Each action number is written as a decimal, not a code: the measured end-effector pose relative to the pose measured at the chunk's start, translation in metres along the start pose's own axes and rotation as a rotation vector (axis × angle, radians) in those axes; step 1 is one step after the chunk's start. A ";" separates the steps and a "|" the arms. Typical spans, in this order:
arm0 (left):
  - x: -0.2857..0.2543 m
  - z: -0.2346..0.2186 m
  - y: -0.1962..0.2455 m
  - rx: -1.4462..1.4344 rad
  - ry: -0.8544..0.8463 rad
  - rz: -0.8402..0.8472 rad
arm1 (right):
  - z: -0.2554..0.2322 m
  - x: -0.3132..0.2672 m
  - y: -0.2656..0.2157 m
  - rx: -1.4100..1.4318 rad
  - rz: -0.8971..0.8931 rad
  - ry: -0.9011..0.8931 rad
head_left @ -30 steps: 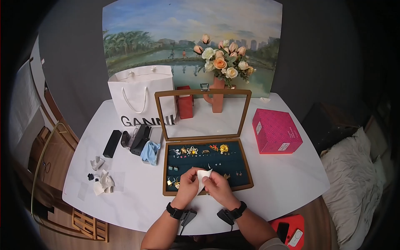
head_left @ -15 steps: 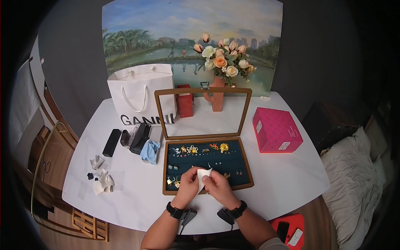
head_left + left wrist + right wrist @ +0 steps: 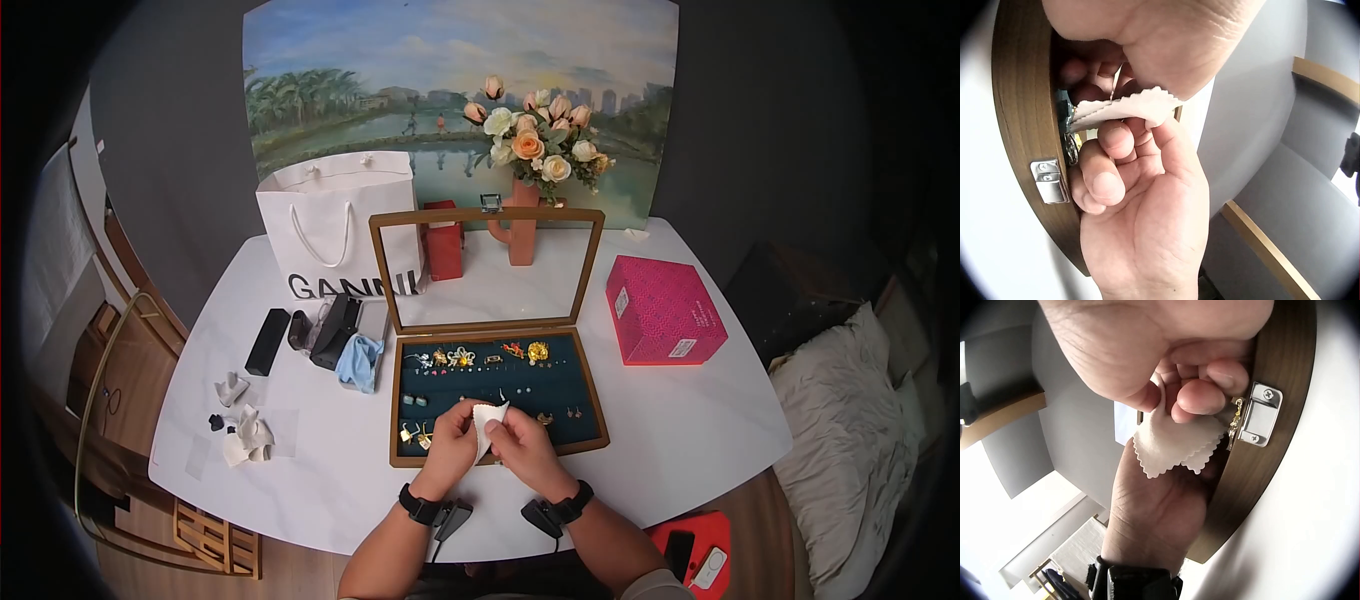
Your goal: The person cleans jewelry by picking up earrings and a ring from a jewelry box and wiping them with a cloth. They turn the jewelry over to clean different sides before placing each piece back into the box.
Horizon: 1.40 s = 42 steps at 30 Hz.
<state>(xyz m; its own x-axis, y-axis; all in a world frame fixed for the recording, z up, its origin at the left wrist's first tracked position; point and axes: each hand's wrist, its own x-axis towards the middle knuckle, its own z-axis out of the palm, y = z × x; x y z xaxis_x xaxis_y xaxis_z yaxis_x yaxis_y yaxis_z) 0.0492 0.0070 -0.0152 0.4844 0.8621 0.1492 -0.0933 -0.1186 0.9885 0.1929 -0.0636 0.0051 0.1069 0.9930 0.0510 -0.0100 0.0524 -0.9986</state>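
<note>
A small off-white cloth with a zigzag edge is between both hands, over the front of an open wooden jewelry box. The left hand pinches the cloth between thumb and fingers, its other fingers curled, as the left wrist view shows. In the right wrist view the right hand pinches the folded cloth with thumb and fingertips. Whether anything lies inside the cloth is hidden. Rings and earrings, with a yellow flower-shaped piece, sit in rows on the dark green lining.
Behind the raised glass lid are a flower vase and a red box. A white paper bag, black case, blue cloth and crumpled cloths lie left. A pink box stands right.
</note>
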 end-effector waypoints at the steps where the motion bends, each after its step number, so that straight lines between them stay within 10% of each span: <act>1: 0.000 0.000 -0.001 -0.006 -0.001 -0.010 | 0.000 0.000 0.000 0.000 0.000 0.000; 42: 0.000 0.003 -0.002 -0.091 0.018 0.018 | 0.000 0.000 0.004 0.012 -0.012 0.018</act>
<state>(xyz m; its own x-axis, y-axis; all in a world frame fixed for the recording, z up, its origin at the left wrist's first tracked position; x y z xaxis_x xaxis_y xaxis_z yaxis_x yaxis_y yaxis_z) 0.0519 0.0062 -0.0176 0.4665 0.8689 0.1656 -0.1805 -0.0898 0.9795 0.1927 -0.0635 0.0013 0.1248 0.9902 0.0623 -0.0202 0.0654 -0.9977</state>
